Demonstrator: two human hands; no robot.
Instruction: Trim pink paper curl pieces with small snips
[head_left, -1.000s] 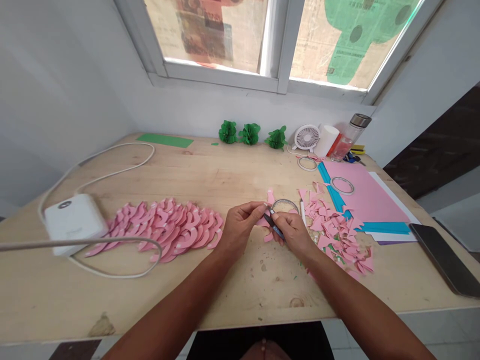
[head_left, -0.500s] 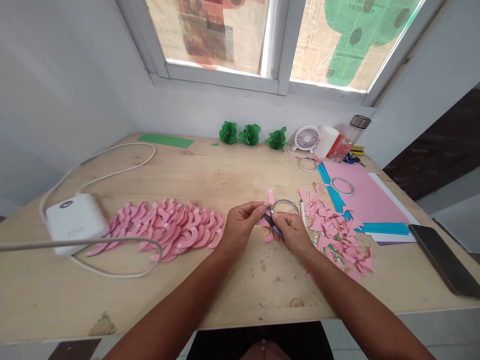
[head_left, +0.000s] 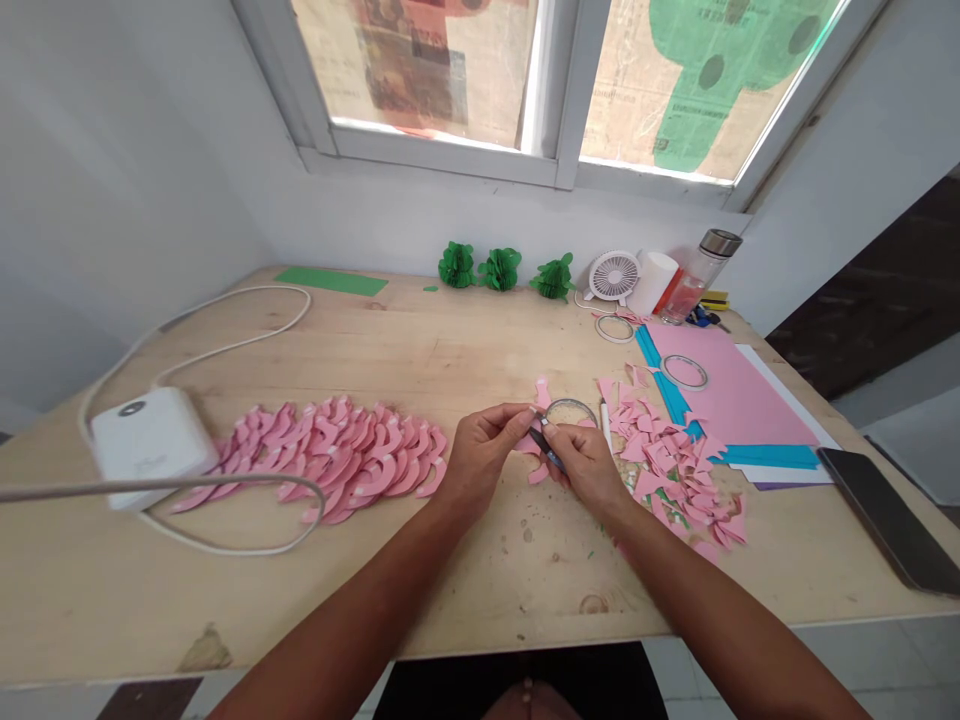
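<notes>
Above the middle of the table my two hands meet, fingertips close together. My right hand [head_left: 592, 468] is closed around a slim dark-grey utility knife [head_left: 549, 450], its upper end pointing towards the left fingers. My left hand [head_left: 484, 445] is closed in a pinch beside that end; a tiny whitish bit shows at its fingertips, too small to name. Just behind the hands lies a roll of tape [head_left: 571, 402], seen as a thin ring. A pink paper piece [head_left: 541, 391] with a pale tip lies beyond the fingers, and another pink piece [head_left: 538, 475] lies below them.
Left of my hands lies a spread of curved pink paper pieces [head_left: 360, 455], near a white corded box [head_left: 154, 440]. To the right are pink scraps [head_left: 660, 455], a white pen [head_left: 605, 425], coloured sheets [head_left: 731, 395] and a dark phone [head_left: 892, 520]. Green paper shapes [head_left: 499, 268] stand behind.
Almost nothing differs. Both hands keep their places and their hold, with only a very slight shift of the fingers and the utility knife.
</notes>
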